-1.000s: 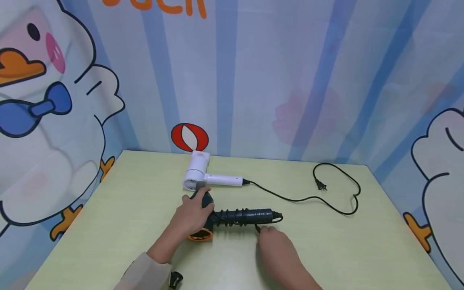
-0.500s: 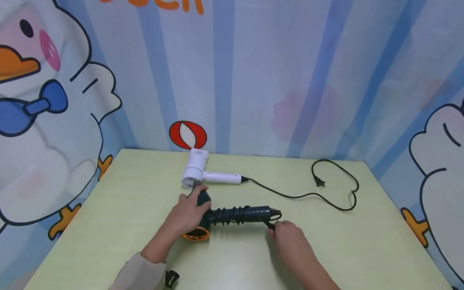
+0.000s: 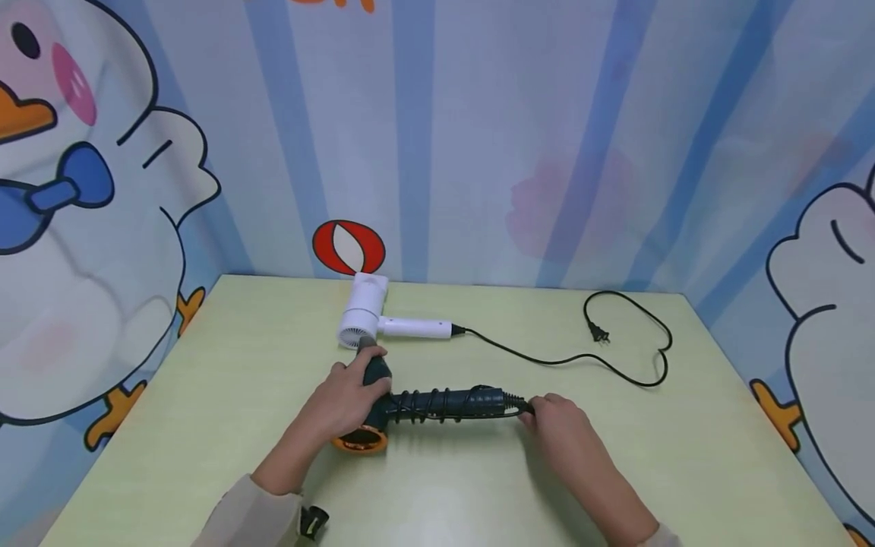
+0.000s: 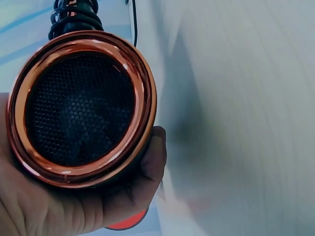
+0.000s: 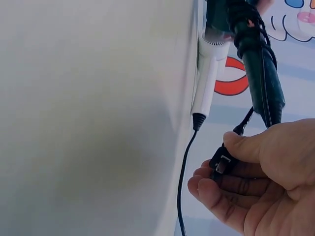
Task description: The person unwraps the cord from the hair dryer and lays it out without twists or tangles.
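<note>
My left hand (image 3: 339, 400) grips the barrel of a dark green hair dryer (image 3: 472, 404), whose handle points right. Its black cord (image 3: 418, 414) is wound in loops around that handle. A copper-coloured ring (image 4: 142, 98) frames the black mesh at the barrel's near end, facing the left wrist camera. Just beyond the handle's tip is my right hand (image 3: 563, 433). In the right wrist view, it pinches the cord's black plug (image 5: 224, 160) between thumb and fingers, prongs partly visible. In the head view the plug is mostly hidden by the fingers.
Behind lies a white hair dryer (image 3: 413, 328) on the pale table (image 3: 437, 494). Its black cord (image 3: 563, 359) runs right and curls round to a plug (image 3: 599, 333). A cartoon-printed curtain (image 3: 472, 152) stands behind the table. A small black device (image 3: 314, 522) sits at the left cuff.
My right hand has moved right with the plug, from below the handle to past its tip. My left hand keeps its grip on the barrel. The head view has shifted slightly.
</note>
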`<move>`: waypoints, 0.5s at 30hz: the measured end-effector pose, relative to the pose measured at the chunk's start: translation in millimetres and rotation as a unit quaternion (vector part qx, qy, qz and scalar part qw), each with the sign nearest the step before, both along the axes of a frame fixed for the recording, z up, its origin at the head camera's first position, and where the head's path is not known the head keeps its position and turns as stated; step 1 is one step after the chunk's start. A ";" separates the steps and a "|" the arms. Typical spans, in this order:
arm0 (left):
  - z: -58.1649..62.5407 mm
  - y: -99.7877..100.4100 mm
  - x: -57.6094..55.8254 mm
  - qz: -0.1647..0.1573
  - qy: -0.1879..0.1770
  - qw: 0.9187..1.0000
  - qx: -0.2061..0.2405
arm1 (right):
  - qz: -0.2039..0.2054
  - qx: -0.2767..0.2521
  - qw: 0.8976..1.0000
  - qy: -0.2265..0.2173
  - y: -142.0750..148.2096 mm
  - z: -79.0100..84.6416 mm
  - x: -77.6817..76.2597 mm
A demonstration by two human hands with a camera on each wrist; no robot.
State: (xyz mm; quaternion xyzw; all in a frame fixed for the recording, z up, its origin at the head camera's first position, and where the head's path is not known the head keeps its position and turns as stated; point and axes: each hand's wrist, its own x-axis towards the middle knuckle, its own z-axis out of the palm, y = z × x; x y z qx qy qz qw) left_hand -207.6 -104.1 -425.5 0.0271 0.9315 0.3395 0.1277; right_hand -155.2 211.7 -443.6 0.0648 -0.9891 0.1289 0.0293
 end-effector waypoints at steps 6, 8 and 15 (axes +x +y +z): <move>-1.9 -4.9 -1.9 -0.012 -0.007 1.000 -0.003 | 0.007 0.004 1.000 0.015 6.6 3.6 -4.9; -3.6 -5.9 -2.8 -0.015 -0.007 1.000 -0.005 | 0.011 0.004 1.000 0.029 8.3 3.5 -6.4; -5.5 -5.5 -1.1 -0.029 0.010 0.999 -0.024 | 0.022 0.015 0.996 0.084 8.0 3.1 -10.7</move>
